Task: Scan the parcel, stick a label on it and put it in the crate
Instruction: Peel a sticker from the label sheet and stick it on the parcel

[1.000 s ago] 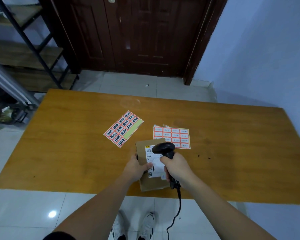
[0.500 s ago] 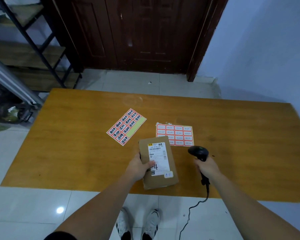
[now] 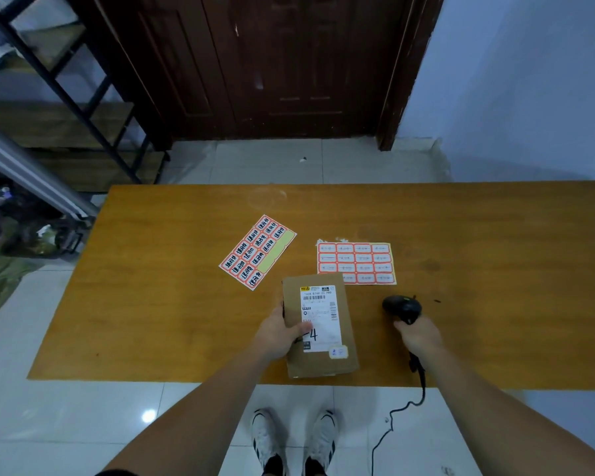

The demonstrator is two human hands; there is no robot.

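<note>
A brown cardboard parcel (image 3: 347,324) with a white shipping slip on top lies near the front edge of the wooden table (image 3: 152,304). My left hand (image 3: 279,333) grips its left side, thumb on the slip. My right hand (image 3: 418,336) holds a black barcode scanner (image 3: 402,308) to the right of the parcel, its head low over the table and its cable hanging off the front edge. Two sheets of red-bordered labels lie beyond the parcel: a tilted one with handwriting (image 3: 256,250) and one with fainter marks (image 3: 356,262). No crate is in view.
A dark wooden door (image 3: 272,63) stands behind the table, beyond a strip of tiled floor. A black metal shelf rack (image 3: 66,97) and clutter sit at the left. A blue wall (image 3: 529,80) runs along the right. My shoes show below the table edge.
My right hand has carried the scanner from over the parcel's slip to the right and lowered it toward the table. My left hand has stayed on the parcel.
</note>
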